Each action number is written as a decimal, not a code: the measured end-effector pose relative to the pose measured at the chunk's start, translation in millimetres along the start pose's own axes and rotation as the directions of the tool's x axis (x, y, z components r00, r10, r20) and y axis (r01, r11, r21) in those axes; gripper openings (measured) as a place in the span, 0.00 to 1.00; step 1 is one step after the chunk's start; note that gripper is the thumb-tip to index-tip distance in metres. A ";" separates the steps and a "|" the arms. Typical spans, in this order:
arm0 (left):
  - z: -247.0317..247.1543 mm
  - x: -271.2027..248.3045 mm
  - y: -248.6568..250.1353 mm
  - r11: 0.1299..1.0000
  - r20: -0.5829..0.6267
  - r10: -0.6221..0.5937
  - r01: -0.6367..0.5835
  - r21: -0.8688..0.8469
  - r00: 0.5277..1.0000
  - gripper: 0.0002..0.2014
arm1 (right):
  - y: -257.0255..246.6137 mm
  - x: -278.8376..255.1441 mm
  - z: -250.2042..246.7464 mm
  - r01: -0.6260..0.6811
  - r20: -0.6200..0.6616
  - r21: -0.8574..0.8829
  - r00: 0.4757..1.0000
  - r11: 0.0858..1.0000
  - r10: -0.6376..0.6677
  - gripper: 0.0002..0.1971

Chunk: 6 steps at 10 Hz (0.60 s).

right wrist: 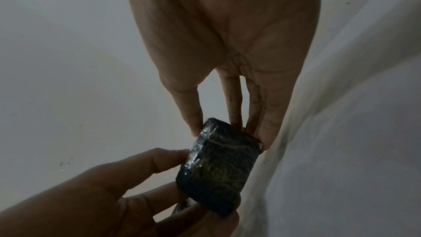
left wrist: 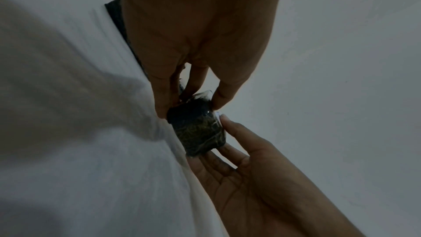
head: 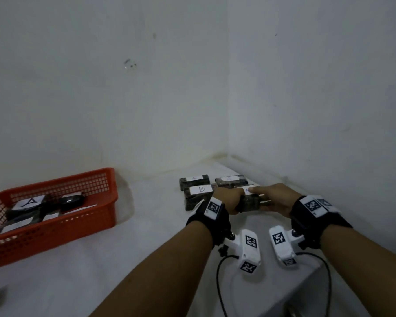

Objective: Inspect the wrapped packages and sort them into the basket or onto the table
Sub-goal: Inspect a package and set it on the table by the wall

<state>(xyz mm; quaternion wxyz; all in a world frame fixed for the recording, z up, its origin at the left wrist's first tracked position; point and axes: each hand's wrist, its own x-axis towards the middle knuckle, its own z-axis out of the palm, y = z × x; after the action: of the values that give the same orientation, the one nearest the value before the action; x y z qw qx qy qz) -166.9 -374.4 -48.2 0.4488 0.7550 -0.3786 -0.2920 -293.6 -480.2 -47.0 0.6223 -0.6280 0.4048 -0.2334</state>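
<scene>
Both your grips, left hand (head: pixel 230 199) and right hand (head: pixel 276 197), pinch the package (head: pixel 249 202) near the bench's far right corner; turn its label up before sorting.

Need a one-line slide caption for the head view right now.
Both hands, left hand and right hand, hold a dark plastic-wrapped package above the white table; red plastic mesh basket at left.

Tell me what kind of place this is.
Probably a makeshift sorting station in a bare room corner: a white-covered table against plain white walls, an orange basket holding labelled packages, and more wrapped packages marked with letters, one marked B.
</scene>
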 end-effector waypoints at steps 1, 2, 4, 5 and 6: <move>6.2 11.7 -2.5 0.878 0.074 0.148 -0.166 0.449 0.986 0.19 | 7.3 15.8 -7.6 -0.042 -0.037 -0.061 0.999 0.997 0.039 0.23; 6.9 15.1 0.0 0.759 0.110 0.161 -0.195 0.621 0.981 0.17 | 11.4 30.0 -10.7 -0.048 -0.067 -0.086 0.997 0.995 0.043 0.25; 8.1 28.5 -0.7 0.503 0.186 0.212 -0.271 0.821 0.959 0.20 | 6.3 32.5 -1.6 -0.023 -0.123 -0.155 0.992 0.988 0.004 0.20; 6.7 35.2 -4.7 0.363 0.224 0.245 -0.304 0.881 0.943 0.19 | 3.4 36.2 -0.2 -0.018 -0.147 -0.240 0.989 0.971 -0.018 0.20; 7.4 34.7 -4.4 0.337 0.221 0.243 -0.296 0.894 0.945 0.16 | 1.6 38.2 -1.7 -0.036 -0.133 -0.297 0.991 0.954 -0.004 0.23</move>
<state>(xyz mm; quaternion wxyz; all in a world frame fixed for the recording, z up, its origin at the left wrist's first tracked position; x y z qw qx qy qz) -152.5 -405.3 -58.8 -0.0108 0.7952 -0.6057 0.0260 -273.8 -511.6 -56.4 0.4942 -0.6946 0.4808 -0.2054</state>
